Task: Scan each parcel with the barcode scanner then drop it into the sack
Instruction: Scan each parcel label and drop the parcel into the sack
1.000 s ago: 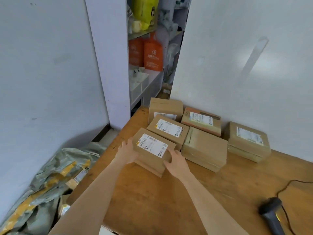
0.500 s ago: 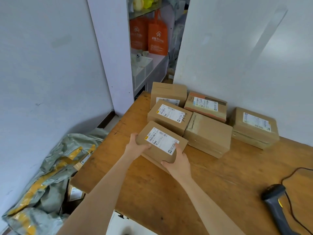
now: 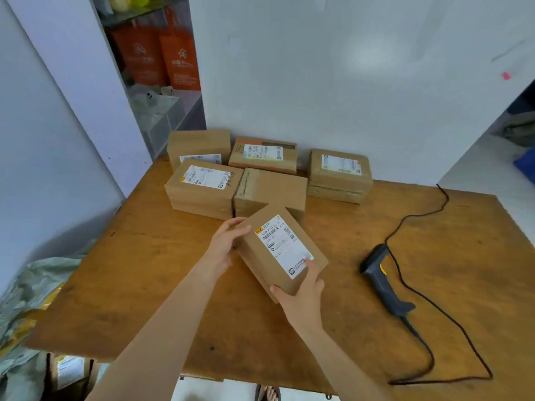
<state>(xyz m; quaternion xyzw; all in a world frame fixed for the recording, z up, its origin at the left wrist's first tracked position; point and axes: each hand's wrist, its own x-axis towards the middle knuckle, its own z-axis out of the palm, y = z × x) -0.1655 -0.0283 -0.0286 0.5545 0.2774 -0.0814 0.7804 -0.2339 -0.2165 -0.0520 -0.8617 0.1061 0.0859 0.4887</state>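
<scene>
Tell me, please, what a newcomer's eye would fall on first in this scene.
First, the brown cardboard parcel with a white shipping label, gripped by the left hand and right hand at the middle of the wooden table. To its right, a black handheld barcode scanner with a yellow trigger lies on the tabletop. Behind, five more brown cardboard parcels cluster against the white wall.

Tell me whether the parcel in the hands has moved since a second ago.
Yes. The held parcel has left the labelled parcel it sat against, coming toward the person and right, toward the scanner, and has turned.
</scene>
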